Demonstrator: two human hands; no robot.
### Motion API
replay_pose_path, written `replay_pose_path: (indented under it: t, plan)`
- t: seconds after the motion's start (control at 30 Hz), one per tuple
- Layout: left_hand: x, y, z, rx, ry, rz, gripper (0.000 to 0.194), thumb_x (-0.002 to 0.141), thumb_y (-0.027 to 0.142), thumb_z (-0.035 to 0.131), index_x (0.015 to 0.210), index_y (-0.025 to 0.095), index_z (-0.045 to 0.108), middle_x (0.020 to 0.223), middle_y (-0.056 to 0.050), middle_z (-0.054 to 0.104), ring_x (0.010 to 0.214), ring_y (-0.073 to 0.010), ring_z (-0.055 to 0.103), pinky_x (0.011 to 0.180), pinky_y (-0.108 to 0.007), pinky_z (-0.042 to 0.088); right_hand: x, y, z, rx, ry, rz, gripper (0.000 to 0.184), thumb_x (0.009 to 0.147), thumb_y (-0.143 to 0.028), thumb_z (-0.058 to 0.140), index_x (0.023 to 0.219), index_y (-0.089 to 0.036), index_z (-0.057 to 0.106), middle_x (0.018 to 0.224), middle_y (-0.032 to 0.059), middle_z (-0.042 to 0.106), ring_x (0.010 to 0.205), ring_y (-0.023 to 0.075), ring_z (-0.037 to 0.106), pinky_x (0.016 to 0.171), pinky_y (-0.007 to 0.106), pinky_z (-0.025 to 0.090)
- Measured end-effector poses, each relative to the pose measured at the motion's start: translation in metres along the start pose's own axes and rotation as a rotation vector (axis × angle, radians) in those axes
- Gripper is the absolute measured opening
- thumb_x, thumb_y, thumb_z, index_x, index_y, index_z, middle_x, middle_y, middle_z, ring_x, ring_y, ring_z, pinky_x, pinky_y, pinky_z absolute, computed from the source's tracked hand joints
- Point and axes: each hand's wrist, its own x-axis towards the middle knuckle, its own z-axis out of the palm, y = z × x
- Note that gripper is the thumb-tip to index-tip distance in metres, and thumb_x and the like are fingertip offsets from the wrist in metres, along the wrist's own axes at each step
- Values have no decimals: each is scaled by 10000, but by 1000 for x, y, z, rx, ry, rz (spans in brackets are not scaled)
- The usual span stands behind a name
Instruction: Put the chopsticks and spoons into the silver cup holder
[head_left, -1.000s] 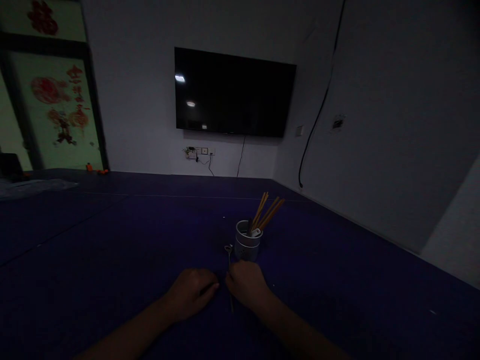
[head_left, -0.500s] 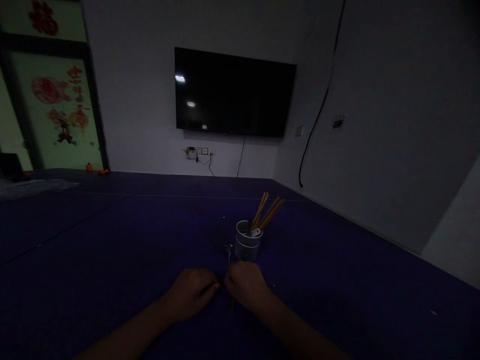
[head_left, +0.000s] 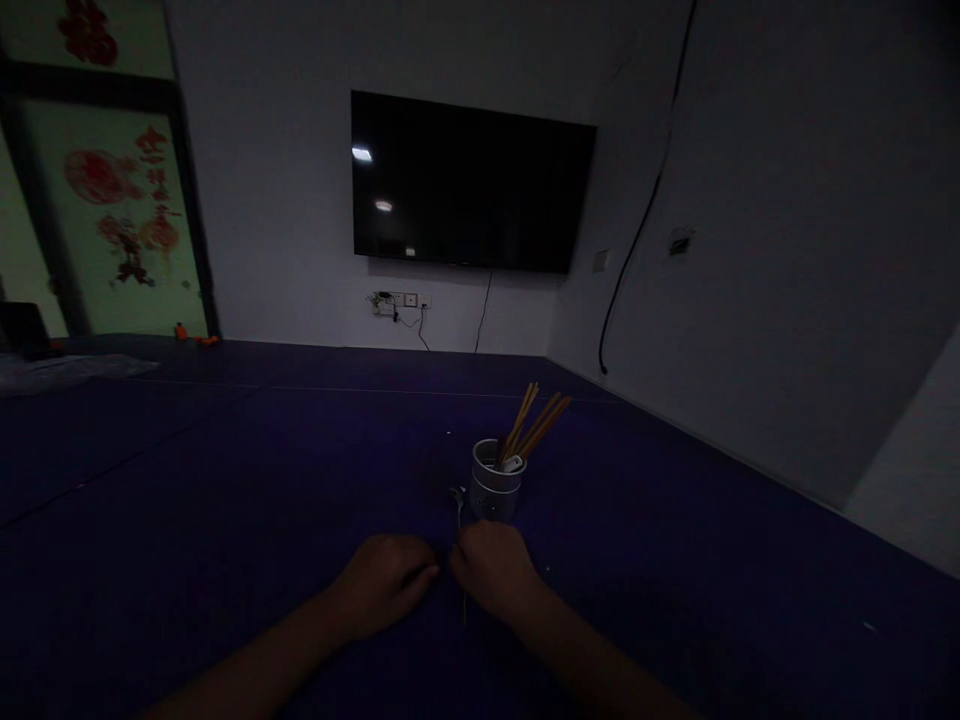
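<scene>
My left hand (head_left: 386,582) rests on the dark blue surface, its fingers curled in and its thumb along the side. I see nothing between them. Just to its right, my right hand (head_left: 495,567) is closed over the middle of a thin metal spoon (head_left: 458,503). The spoon's head sticks out beyond the fingers, and the handle end shows below them. How the fingers grip it is hidden. Directly behind my right hand stands a grey metal cup (head_left: 495,492) holding several wooden chopsticks (head_left: 541,428) and a white-handled item (head_left: 513,464).
The dark blue tabletop (head_left: 225,470) reaches the wall. Crumpled clear plastic (head_left: 71,373) and small orange objects (head_left: 206,340) lie at the far left. A black television (head_left: 472,180) hangs on the wall above sockets and cables. A black cable (head_left: 637,235) runs down the right wall.
The view has shifted very slightly. Both hands, the spoon and the cup keep the same places relative to one another.
</scene>
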Motion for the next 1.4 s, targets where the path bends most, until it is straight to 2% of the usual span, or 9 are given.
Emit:
replay_pose_path:
  t: [0.63, 1.4]
  plan:
    - [1, 5, -8, -10, -75, -9, 223, 881, 255, 394, 840, 187, 602, 815, -28, 654, 728, -143, 601, 622, -229, 418, -1, 1, 4, 18, 14, 11, 291, 840, -213, 413, 823, -121, 688, 829, 148, 695, 752, 232, 664, 602, 254, 439]
    - [0, 4, -7, -21, -73, -5, 212, 878, 259, 399, 862, 191, 599, 838, -29, 659, 742, -144, 604, 637, -233, 427, 1, 3, 7, 55, -11, 19, 294, 853, -241, 406, 835, -132, 677, 855, 141, 692, 785, 229, 660, 636, 262, 429]
